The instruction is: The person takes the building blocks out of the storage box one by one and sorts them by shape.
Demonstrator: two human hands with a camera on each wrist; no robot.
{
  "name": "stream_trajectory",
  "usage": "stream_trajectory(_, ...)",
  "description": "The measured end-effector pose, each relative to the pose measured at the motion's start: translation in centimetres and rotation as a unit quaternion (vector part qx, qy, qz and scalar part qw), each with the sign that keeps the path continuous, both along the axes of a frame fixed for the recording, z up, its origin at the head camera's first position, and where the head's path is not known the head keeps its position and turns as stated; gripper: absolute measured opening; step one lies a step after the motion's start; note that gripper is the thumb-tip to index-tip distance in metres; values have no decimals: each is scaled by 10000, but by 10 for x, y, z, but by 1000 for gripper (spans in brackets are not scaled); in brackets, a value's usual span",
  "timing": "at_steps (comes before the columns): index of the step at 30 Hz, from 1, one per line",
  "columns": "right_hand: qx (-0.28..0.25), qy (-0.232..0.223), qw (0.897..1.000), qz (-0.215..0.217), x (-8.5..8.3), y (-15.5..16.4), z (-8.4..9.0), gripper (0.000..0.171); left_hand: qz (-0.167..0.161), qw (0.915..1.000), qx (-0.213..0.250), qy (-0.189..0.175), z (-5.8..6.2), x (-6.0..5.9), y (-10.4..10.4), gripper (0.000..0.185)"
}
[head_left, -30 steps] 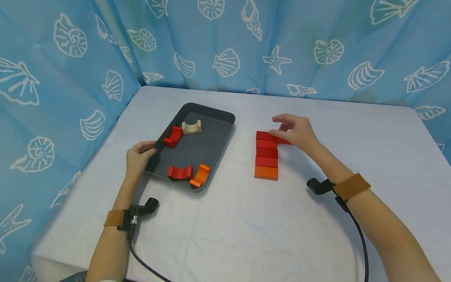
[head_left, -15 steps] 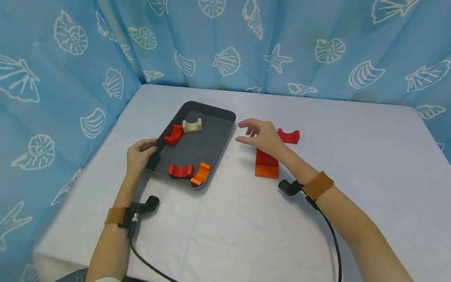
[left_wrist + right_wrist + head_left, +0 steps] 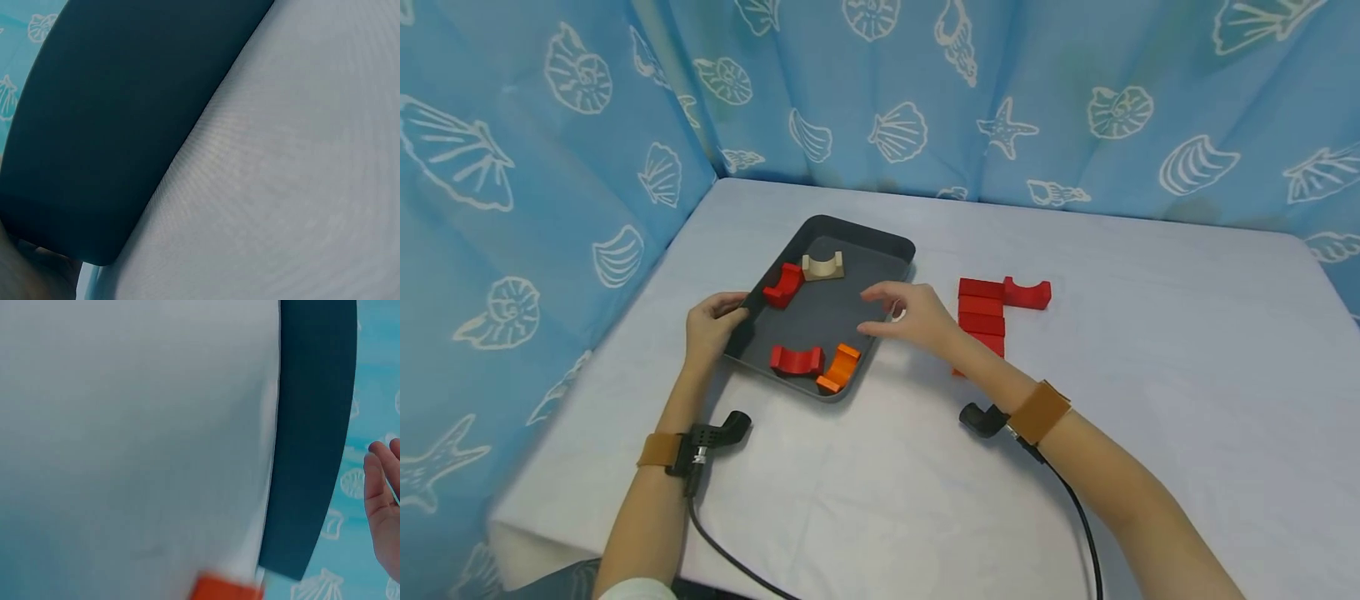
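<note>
My left hand (image 3: 712,327) grips the grey tray (image 3: 880,240) by its left edge, thumb on the rim. Over the tray's right side hovers my right hand (image 3: 921,317), thumb and fingers parted around nothing. Inside the tray, a red arch-shaped block (image 3: 784,286) lies beside a beige arch-shaped block (image 3: 823,266) toward the back. Nearer the front, another red arch block (image 3: 797,361) sits beside an orange arch block (image 3: 839,369). The left wrist view shows mostly the tray's dark outer wall (image 3: 125,112).
Right of the tray, several red blocks (image 3: 981,305) form a column, its near end partly hidden by my right forearm. One red arch block (image 3: 1028,294) adjoins the far end. A white cloth (image 3: 865,500) covers the table; a blue shell-patterned curtain (image 3: 850,92) hangs behind.
My right hand has left the red arch block beside the column and moved left to over the tray's right side. The left hand has stayed on the tray's edge.
</note>
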State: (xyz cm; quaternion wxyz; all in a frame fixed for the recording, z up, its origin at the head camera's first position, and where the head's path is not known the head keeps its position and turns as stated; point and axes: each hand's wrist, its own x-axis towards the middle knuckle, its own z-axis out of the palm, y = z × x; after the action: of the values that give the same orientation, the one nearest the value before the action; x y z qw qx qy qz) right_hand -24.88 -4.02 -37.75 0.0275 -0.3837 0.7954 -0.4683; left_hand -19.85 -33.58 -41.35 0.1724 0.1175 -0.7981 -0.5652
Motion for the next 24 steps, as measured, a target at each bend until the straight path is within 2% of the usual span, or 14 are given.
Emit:
stream_trajectory(10, 637, 166, 9974, 283, 17, -29, 0, 45, 40, 9999, -12, -156, 1, 1, 3, 26)
stream_trajectory(16, 1209, 194, 9916, 424, 23, -43, -2, 46, 15, 9999, 41, -94, 1, 0, 2, 26)
stream_trajectory(24, 1781, 440, 9822, 406, 27, -56, -6, 45, -13, 10000, 52, -57, 0, 0, 1, 25)
